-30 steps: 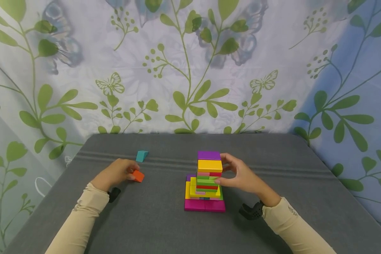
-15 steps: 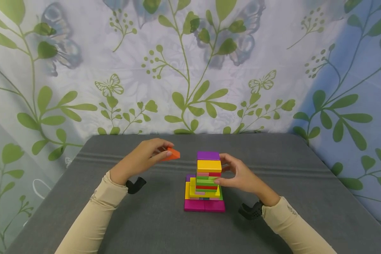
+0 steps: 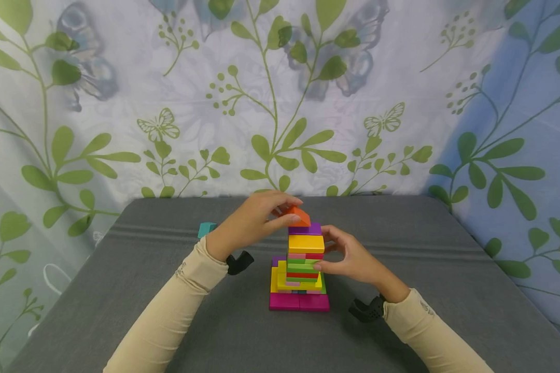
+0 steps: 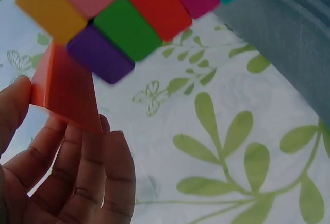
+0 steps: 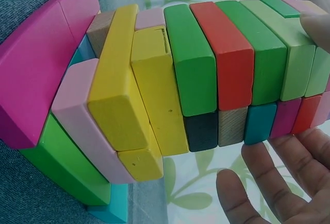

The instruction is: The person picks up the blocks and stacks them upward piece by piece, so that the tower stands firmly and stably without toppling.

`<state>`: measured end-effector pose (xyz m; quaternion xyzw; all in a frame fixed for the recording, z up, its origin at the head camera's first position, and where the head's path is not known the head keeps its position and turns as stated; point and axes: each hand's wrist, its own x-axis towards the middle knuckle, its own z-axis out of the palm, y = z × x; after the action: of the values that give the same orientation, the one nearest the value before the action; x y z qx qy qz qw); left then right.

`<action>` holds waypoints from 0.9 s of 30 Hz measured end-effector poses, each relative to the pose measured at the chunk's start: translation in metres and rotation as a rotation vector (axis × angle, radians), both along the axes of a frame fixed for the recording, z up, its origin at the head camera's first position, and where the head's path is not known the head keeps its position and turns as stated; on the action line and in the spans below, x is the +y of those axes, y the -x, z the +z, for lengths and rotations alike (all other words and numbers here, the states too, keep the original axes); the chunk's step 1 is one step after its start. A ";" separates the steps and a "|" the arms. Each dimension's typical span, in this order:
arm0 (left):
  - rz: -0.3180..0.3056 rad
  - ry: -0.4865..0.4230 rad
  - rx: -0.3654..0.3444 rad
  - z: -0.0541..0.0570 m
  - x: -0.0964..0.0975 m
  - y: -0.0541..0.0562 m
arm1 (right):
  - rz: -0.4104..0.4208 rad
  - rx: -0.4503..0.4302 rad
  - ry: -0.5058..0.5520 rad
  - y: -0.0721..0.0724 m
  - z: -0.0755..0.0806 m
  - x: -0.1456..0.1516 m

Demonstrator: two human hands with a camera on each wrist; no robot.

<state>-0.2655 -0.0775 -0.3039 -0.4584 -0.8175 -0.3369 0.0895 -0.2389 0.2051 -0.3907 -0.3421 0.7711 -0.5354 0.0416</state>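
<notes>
In the head view, a tower of coloured wooden blocks stands on a magenta base, with a purple block on top. My left hand pinches an orange triangular block by thumb and fingers at the tower's top. Whether it touches the purple block I cannot tell; in the left wrist view the orange block overlaps the tower's purple end. My right hand is at the tower's right side, thumb at the front, fingers partly hidden behind. The right wrist view shows extended fingers against the blocks' lower side.
A teal block lies on the grey cloth-covered table, left of the tower and partly behind my left wrist. A leaf-patterned curtain hangs behind the table. Black wrist mounts hang under both wrists.
My left hand has lifted the orange block from the table and carried it right to the tower's top. The right hand has stayed at the tower's side.
</notes>
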 end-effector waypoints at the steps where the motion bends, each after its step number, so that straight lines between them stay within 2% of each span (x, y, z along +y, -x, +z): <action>1: -0.004 0.006 0.003 0.000 0.004 0.000 | 0.001 0.000 0.003 0.000 0.000 0.000; 10: -0.025 0.023 0.031 -0.006 0.019 -0.001 | 0.011 0.019 0.004 0.001 -0.001 0.001; 27: -0.015 0.030 0.033 -0.007 0.019 -0.002 | 0.013 0.015 0.008 0.001 0.000 0.000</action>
<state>-0.2640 -0.0581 -0.3111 -0.4715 -0.8174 -0.3175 0.0935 -0.2402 0.2054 -0.3910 -0.3514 0.7670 -0.5356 0.0380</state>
